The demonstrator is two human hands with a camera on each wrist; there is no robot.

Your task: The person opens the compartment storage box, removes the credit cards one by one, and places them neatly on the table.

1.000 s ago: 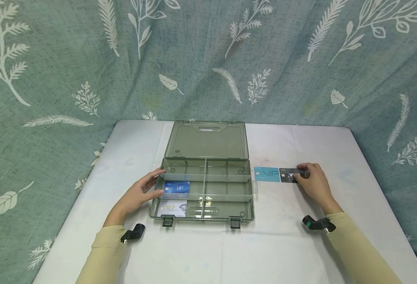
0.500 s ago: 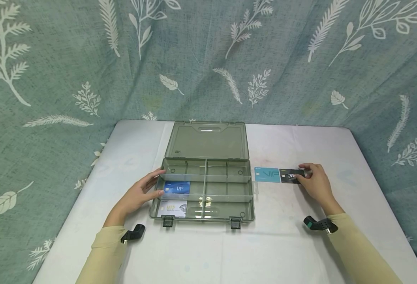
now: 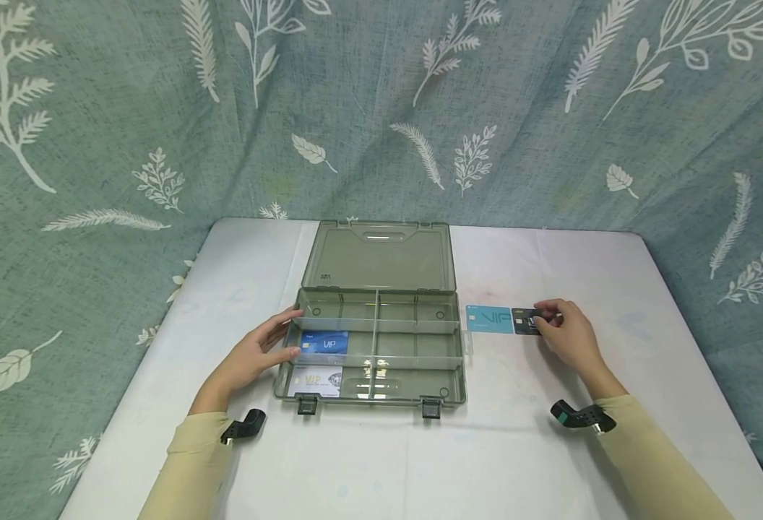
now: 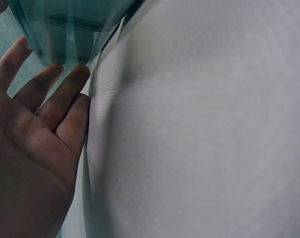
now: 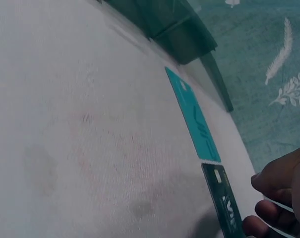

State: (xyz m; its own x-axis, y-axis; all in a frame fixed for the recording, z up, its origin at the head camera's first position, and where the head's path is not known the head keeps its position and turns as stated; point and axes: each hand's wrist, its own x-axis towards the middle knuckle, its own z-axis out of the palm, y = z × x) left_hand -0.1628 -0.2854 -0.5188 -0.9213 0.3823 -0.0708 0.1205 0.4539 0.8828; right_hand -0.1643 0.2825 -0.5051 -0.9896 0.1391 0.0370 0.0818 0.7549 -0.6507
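A translucent green divided plastic box (image 3: 355,401) stands with its lid (image 3: 381,260) laid back behind it. My left hand (image 3: 245,361) rests against the box's left side, thumb and fingers spread; the left wrist view shows its fingers (image 4: 65,94) fairly straight at the wall. A blue VIP card (image 3: 325,343) lies in the left middle compartment, and a white VIP card (image 3: 316,381) in the left front one. My right hand (image 3: 570,336) is over the right part of a black VIP card (image 5: 221,196), which lies flat, partly covered. No clear pinch shows.
A teal VIP card (image 3: 488,319) lies flat between the box and the black card. White cloth (image 3: 388,462) covers the table. Patterned green fabric (image 3: 368,108) hangs behind and at the sides. A black band (image 3: 583,417) sits at each wrist.
My right hand has shifted slightly left and covers more of the black card, which stays in place. The left hand and the box have not visibly moved.
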